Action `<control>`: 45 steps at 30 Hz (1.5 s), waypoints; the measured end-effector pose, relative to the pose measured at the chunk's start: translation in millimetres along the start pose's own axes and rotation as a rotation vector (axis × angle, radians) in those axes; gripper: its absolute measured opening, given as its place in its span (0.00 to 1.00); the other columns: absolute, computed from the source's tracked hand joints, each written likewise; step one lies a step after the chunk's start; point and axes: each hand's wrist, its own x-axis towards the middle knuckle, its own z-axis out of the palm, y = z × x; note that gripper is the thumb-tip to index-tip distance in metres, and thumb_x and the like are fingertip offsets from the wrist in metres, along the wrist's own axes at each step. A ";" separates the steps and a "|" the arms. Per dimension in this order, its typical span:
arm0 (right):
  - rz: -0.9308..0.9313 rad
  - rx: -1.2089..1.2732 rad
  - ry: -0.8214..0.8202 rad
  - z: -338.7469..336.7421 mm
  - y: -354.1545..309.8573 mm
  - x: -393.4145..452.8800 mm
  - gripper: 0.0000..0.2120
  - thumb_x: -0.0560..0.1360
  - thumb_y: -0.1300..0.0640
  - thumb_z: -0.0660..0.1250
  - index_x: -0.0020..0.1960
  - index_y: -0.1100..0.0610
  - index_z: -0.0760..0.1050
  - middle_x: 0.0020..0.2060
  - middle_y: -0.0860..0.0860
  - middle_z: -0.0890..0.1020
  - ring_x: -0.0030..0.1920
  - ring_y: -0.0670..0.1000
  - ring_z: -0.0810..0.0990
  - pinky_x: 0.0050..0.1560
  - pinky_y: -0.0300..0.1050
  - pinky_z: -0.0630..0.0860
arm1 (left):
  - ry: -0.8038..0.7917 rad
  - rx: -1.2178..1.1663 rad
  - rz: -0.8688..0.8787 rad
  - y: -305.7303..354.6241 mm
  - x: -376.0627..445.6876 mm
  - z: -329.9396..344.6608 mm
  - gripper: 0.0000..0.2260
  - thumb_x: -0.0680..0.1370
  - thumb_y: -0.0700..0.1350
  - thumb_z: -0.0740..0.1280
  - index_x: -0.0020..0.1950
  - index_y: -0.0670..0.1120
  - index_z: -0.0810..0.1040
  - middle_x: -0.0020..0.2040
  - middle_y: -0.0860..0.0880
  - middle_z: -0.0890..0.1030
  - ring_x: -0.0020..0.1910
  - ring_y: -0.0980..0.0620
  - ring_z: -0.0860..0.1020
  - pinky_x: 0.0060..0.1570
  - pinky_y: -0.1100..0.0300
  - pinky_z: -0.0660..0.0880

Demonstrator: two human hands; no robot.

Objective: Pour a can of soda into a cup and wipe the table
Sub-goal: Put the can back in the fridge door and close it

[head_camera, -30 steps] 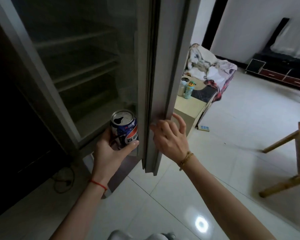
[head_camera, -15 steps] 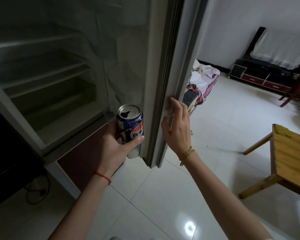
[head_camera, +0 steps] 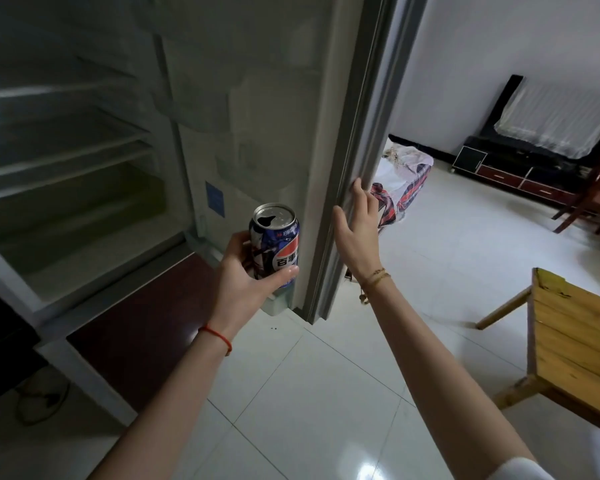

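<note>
Fingers of the left hand curl round a blue soda can, the thumb pressed across its lower front and the other fingers hidden behind it. The can stands upright, its top already open with a dark mouth showing, held just in front of the inner face of the fridge door. The right hand lies flat against the outer edge of that door, fingers straight and spread a little, tips touching the grey seal strip; it grips nothing.

Beyond the hands, the fridge cabinet stands open with bare pale shelves. A white tiled floor runs out to a wooden table at the right, well apart from the can. No cup shows anywhere in view.

What could go wrong: the can is open, so a hard swing of the door or a quick turn toward the table would likely slosh soda over the rim onto the tiles. The thumb-and-fingers hold sits low on the can, and a cold, damp wall could let it slip. If the door swings shut while the can is this close to its inner face, the door could knock it.

Count: 1 soda can, 2 hands, 1 fridge door, 1 wooden table, 0 cups, 1 red cord on the left wrist, 1 gold bracelet on the right.
</note>
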 end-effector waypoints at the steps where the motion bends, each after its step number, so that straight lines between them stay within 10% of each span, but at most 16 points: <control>1: 0.026 0.008 -0.011 -4.1 2.7 7.6 0.29 0.81 0.54 0.61 0.79 0.56 0.57 0.73 0.53 0.63 0.73 0.52 0.63 0.72 0.39 0.56 | 0.000 0.009 0.004 -1.1 4.2 4.6 0.30 0.65 0.35 0.80 0.63 0.42 0.73 0.54 0.49 0.82 0.51 0.57 0.83 0.53 0.61 0.80; 8: 0.114 0.063 -0.053 -20.7 28.7 54.7 0.28 0.83 0.51 0.58 0.80 0.51 0.55 0.76 0.53 0.62 0.77 0.52 0.60 0.78 0.52 0.56 | -0.033 0.061 0.032 -6.2 42.2 35.3 0.30 0.61 0.46 0.82 0.59 0.48 0.75 0.51 0.51 0.84 0.50 0.52 0.84 0.55 0.47 0.81; 14: 0.183 0.056 -0.078 -22.2 53.6 99.4 0.27 0.84 0.44 0.52 0.81 0.48 0.51 0.79 0.52 0.56 0.79 0.55 0.55 0.78 0.60 0.53 | -0.072 0.093 0.084 -2.3 80.2 63.1 0.29 0.62 0.48 0.83 0.58 0.53 0.75 0.52 0.55 0.83 0.48 0.59 0.83 0.51 0.59 0.81; 24: 0.219 0.160 -0.001 -8.4 88.0 173.4 0.27 0.85 0.47 0.49 0.81 0.54 0.51 0.80 0.50 0.56 0.80 0.51 0.53 0.79 0.57 0.51 | -0.095 0.103 0.164 -3.4 158.5 101.8 0.25 0.62 0.49 0.82 0.55 0.58 0.76 0.49 0.61 0.82 0.49 0.66 0.81 0.47 0.72 0.76; 45: 0.264 0.350 -0.011 22.7 139.4 305.1 0.28 0.85 0.46 0.48 0.81 0.56 0.50 0.80 0.51 0.55 0.79 0.50 0.54 0.80 0.51 0.52 | -0.153 0.103 0.214 0.4 299.2 156.5 0.25 0.65 0.48 0.82 0.59 0.51 0.78 0.52 0.56 0.84 0.52 0.57 0.82 0.56 0.55 0.80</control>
